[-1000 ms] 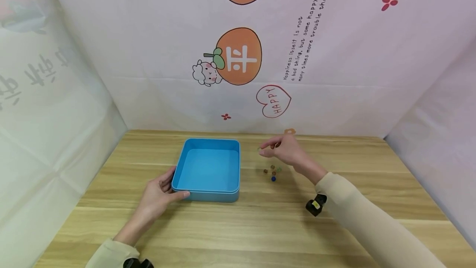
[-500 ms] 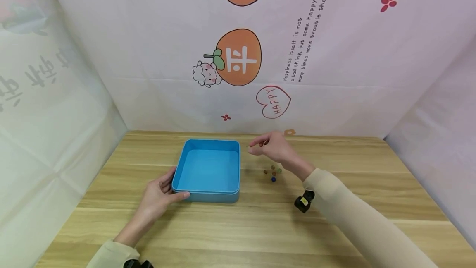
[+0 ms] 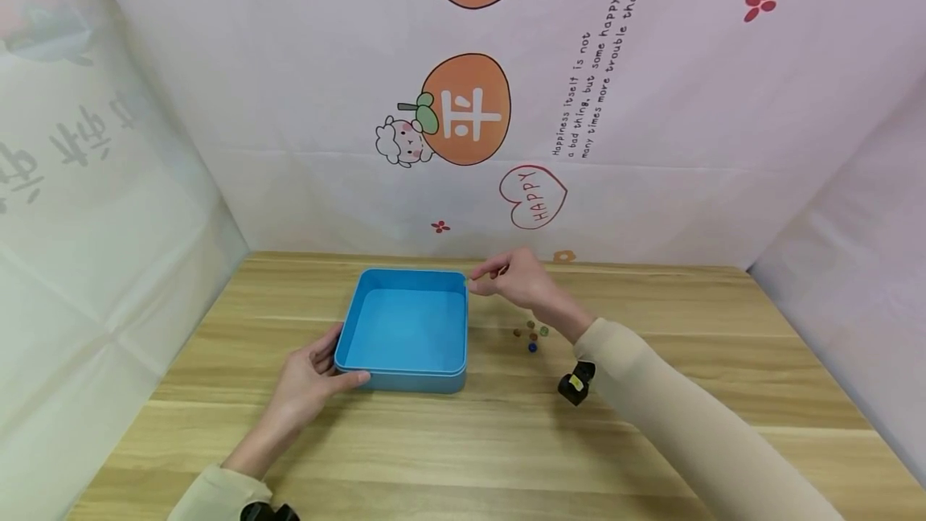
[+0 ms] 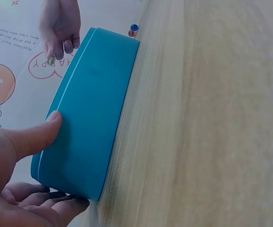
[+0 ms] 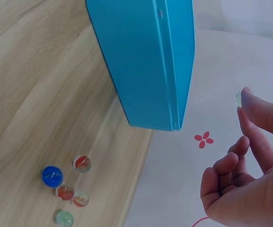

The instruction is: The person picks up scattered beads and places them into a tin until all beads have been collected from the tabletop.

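A shallow, square blue plastic box (image 3: pixel 415 382) with no lid on stands on the table. My left hand (image 3: pixel 307 376) grips its near left corner; in the left wrist view the thumb lies on the front wall and the fingers wrap the adjoining side. My right hand (image 3: pixel 522 280) is raised near the box's far right corner. Between thumb and forefinger it pinches a pale greenish glass marble (image 5: pixel 238 99). Right of the box several marbles lie in a loose group: a blue marble (image 5: pixel 52 176), a green marble (image 5: pixel 64 218) and orange-red ones such as this swirled marble (image 5: pixel 82 163).
The wooden table (image 3: pixel 448 457) ends at a white printed cloth (image 3: pixel 304 103) hanging behind it. More white cloth stands along the left and right sides. A black wrist camera (image 3: pixel 576 384) hangs under the right sleeve, above the table.
My right hand has moved left with the pinched marble, from above the marble group to the box's far right edge. The left hand and the box stay in place.
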Demonstrator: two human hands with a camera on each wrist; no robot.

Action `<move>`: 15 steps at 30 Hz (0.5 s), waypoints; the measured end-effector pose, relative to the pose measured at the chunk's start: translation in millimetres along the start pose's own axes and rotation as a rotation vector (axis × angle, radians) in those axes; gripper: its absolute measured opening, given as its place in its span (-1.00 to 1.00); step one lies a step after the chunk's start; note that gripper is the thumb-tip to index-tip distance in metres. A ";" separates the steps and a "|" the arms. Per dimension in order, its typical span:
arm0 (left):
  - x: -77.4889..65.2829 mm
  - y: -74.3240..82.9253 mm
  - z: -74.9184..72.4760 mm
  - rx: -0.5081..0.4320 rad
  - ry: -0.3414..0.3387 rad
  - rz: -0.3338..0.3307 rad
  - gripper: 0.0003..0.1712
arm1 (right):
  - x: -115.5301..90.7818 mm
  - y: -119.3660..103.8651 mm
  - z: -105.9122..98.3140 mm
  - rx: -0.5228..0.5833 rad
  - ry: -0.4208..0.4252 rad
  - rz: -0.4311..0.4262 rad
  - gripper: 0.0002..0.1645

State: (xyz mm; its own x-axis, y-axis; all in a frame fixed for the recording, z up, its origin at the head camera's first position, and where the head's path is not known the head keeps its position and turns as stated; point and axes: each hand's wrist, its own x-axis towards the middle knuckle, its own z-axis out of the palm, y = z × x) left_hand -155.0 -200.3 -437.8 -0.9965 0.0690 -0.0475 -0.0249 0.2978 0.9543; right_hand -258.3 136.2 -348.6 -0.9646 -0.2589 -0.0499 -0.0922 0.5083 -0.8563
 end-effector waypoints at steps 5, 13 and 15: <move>0.3 -0.7 0.2 0.002 0.000 0.005 0.16 | 2.8 -4.4 5.1 0.003 -0.007 -0.013 -0.81; -0.2 -0.6 -0.1 -0.006 -0.003 0.010 0.15 | 8.8 -13.6 15.8 0.006 -0.022 -0.018 -0.80; -0.1 -0.8 -0.1 -0.004 -0.003 0.010 0.15 | 10.1 -16.6 18.3 0.009 -0.023 -0.013 -0.81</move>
State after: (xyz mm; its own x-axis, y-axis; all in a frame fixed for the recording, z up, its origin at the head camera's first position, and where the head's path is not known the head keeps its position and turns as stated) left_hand -154.9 -200.6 -438.6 -0.9964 0.0749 -0.0391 -0.0155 0.2931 0.9559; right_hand -262.0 110.1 -344.3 -0.9573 -0.2845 -0.0507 -0.1021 0.4970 -0.8617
